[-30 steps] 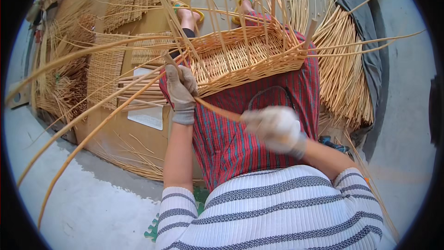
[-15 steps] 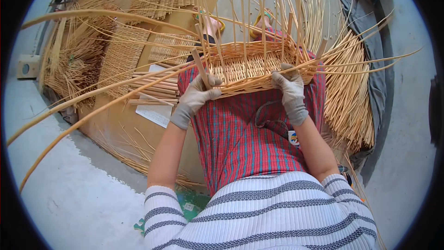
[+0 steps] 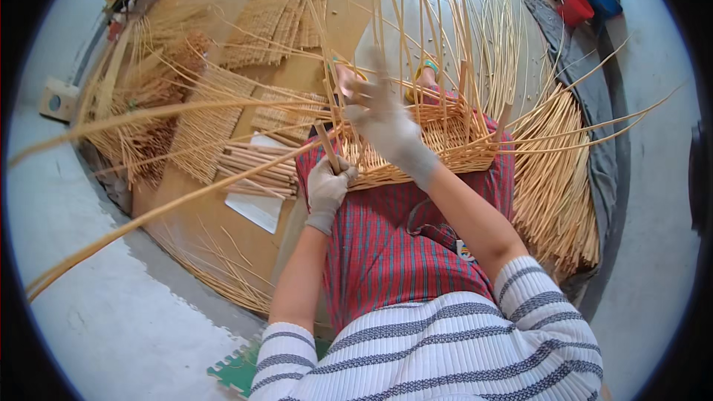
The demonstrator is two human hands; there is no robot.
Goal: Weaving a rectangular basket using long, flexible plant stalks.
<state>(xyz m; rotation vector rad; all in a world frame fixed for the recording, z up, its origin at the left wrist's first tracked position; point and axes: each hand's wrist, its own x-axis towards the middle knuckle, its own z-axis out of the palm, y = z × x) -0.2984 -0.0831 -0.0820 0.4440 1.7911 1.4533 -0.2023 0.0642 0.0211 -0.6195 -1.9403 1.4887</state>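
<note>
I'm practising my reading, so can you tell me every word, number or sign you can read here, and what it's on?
There are none that can be read.
White sheet partly under the wooden sticks: any print on it is too small and blurred to read.
Small coloured patch on the red checked cloth: too small to tell whether it has any letters.

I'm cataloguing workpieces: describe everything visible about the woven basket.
The basket, pale tan and apparently wicker, is shallow and rectangular, with thick corner posts and long rods rising or trailing outward. It sits upright on red checked cloth. The gloved left hand grips its near-left corner; the blurred right hand is over it, contact unclear.
</note>
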